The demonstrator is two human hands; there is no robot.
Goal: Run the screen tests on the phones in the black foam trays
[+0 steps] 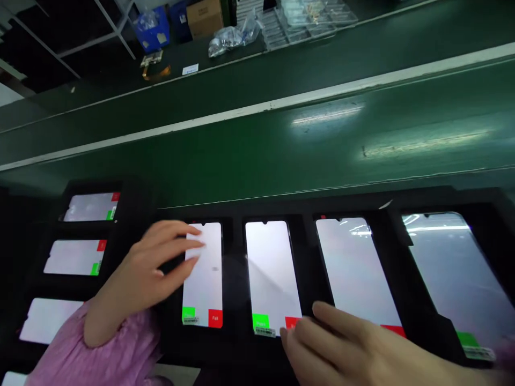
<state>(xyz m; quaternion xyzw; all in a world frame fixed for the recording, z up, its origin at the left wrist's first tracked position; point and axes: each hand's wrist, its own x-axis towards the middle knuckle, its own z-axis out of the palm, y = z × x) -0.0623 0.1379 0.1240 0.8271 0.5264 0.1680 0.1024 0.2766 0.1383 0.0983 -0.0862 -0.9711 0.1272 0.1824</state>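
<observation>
My left hand (161, 260) hovers over the left edge of a lit smartphone (207, 268), fingers apart and nothing in them. This phone has a white screen with a green box and a red "Fail" box along its bottom. My right hand (341, 343) is low in the view, its fingers loosely bent and apart, with no object visible in it. It is nearest to the bottom of a second white-screened phone (271, 268) and covers the lower part of a third phone (354, 262). Whether its fingertips touch a screen I cannot tell.
A fourth phone (450, 268) lies at the right in the same black tray (233, 354). At the left, another black tray (124, 209) holds several lit phones lying sideways. Behind runs a green belt (225, 155) with a pale rail. Clear plastic trays (314, 21) and a blue bin (152, 29) stand beyond.
</observation>
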